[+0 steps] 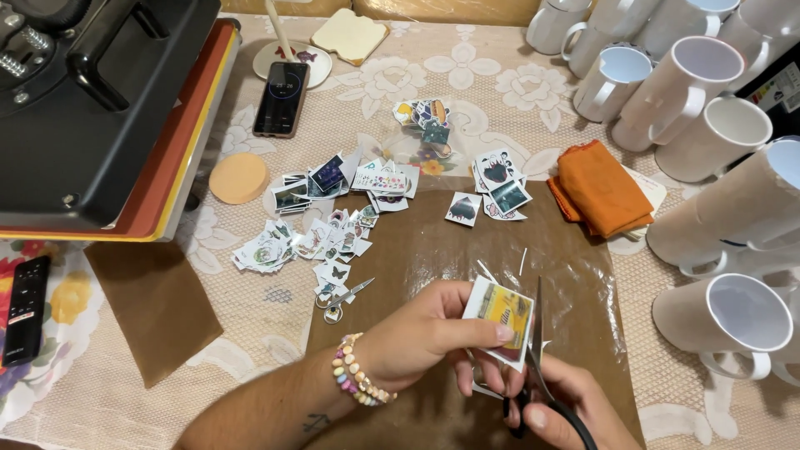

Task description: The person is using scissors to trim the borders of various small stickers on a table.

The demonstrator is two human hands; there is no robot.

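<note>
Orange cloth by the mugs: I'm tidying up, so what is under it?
Under the folded orange cloth a pale flat piece sticks out at its right edge, on the lace tablecloth. The cloth covers the rest of it.

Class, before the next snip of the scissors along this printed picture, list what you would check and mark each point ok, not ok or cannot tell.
1. Left hand pinches the printed picture firmly: ok.
2. Right hand has fingers in the handles of the scissors: ok.
3. Blades sit along the picture's right edge: ok.
4. Left fingertips clear of the blades: cannot tell, they lie close.
5. Brown sheet lies under the cutting spot to catch trimmings: ok.
6. White mugs stand apart from the scissors: ok.
</note>
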